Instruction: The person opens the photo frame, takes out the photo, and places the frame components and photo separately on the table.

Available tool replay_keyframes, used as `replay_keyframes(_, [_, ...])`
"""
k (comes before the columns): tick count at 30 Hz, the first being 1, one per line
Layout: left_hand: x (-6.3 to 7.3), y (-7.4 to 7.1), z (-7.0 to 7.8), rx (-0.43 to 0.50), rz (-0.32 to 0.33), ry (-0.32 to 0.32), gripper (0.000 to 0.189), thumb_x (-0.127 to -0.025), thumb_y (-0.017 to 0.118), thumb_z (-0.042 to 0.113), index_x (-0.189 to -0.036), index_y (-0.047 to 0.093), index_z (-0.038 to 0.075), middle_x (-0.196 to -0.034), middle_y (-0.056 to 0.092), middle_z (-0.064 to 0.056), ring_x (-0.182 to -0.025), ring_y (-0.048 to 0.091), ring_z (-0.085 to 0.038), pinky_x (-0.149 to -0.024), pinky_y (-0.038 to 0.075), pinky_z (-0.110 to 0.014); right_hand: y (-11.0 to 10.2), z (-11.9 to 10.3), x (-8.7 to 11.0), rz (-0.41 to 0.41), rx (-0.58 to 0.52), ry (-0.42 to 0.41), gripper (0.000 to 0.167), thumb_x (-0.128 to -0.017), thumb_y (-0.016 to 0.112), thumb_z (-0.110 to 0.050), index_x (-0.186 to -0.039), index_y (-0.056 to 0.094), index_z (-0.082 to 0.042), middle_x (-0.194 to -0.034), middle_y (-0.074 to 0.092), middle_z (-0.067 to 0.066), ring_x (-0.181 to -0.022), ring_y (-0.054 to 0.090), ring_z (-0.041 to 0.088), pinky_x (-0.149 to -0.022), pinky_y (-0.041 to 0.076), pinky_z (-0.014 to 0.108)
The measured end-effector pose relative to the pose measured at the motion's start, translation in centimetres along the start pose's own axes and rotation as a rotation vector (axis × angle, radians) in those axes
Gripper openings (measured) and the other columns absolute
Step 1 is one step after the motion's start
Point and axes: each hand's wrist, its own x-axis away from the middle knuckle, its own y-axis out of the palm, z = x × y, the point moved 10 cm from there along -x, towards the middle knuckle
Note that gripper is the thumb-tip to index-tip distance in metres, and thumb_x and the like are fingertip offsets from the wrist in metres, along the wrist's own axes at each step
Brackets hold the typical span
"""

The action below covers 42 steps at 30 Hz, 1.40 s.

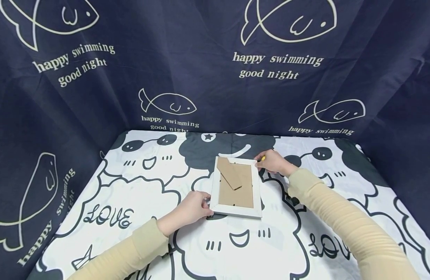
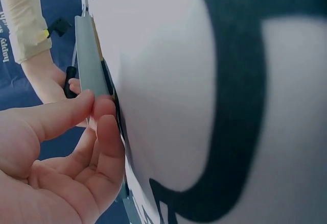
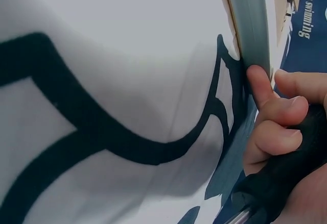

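A white picture frame point(image 1: 236, 210) lies back side up, its brown backing board point(image 1: 244, 194) and slanted stand leg point(image 1: 226, 171) showing in the head view. Several small dark tabs sit along the board's edges. My left hand point(image 1: 193, 207) pinches the frame's near left corner between thumb and fingers. At the far right corner is my right hand point(image 1: 273, 161), its index fingertip against the frame's side. Its other fingers curl round the black handle of a screwdriver point(image 3: 301, 147), whose metal shaft point(image 3: 241, 217) shows at the lower edge of the right wrist view.
A white cloth with black cartoon sheep point(image 1: 131, 194) covers the table under the frame. Dark blue curtains point(image 1: 215, 70) with fish drawings and lettering close off the back and both sides.
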Motion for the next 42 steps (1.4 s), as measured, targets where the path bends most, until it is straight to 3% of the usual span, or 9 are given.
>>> replay_keyframes(7, [0.0,-0.6,-0.3,-0.015,0.008,0.005,0.046,-0.078,0.073,0.006,-0.117,0.056,-0.012,-0.057,0.053,0.007,-0.049,0.045,-0.004,-0.045,0.037,-0.018,0.0,0.1,0.4,0.003,0.007,0.034,0.023,-0.089,0.060,-0.012,-0.108,0.063,0.001,-0.073,0.068,0.007,-0.035,0.036,0.006,-0.038,0.031,0.022])
replay_keyframes(14, [-0.2,-0.8,-0.7,-0.014,-0.013,-0.006,0.046,-0.080,0.072,0.007,-0.119,0.055,-0.010,-0.058,0.054,0.007,-0.050,0.046,-0.004,-0.046,0.037,-0.018,-0.1,0.2,0.7,0.013,0.006,0.040,0.020,-0.088,0.061,-0.013,-0.103,0.064,0.000,-0.072,0.069,0.007,-0.036,0.037,0.005,-0.039,0.032,0.021])
replay_keyframes(21, [-0.3,-1.4,-1.1,-0.008,0.008,-0.028,0.038,-0.080,0.072,0.007,-0.114,0.059,-0.007,-0.060,0.054,0.005,-0.051,0.047,-0.006,-0.046,0.039,-0.019,-0.2,0.7,1.1,0.015,-0.013,0.035,0.017,-0.087,0.062,-0.014,-0.096,0.065,0.000,-0.066,0.068,0.005,-0.036,0.038,0.005,-0.038,0.032,0.020])
replay_keyframes(42, [-0.7,-2.8,-2.3,-0.029,0.076,-0.051,0.024,-0.080,0.072,0.008,-0.101,0.065,-0.001,-0.063,0.056,0.005,-0.054,0.049,-0.007,-0.048,0.043,-0.019,-0.1,1.6,2.2,-0.031,-0.083,0.085,0.019,-0.088,0.063,-0.014,-0.098,0.062,0.002,-0.069,0.070,0.006,-0.037,0.039,0.005,-0.038,0.029,0.020])
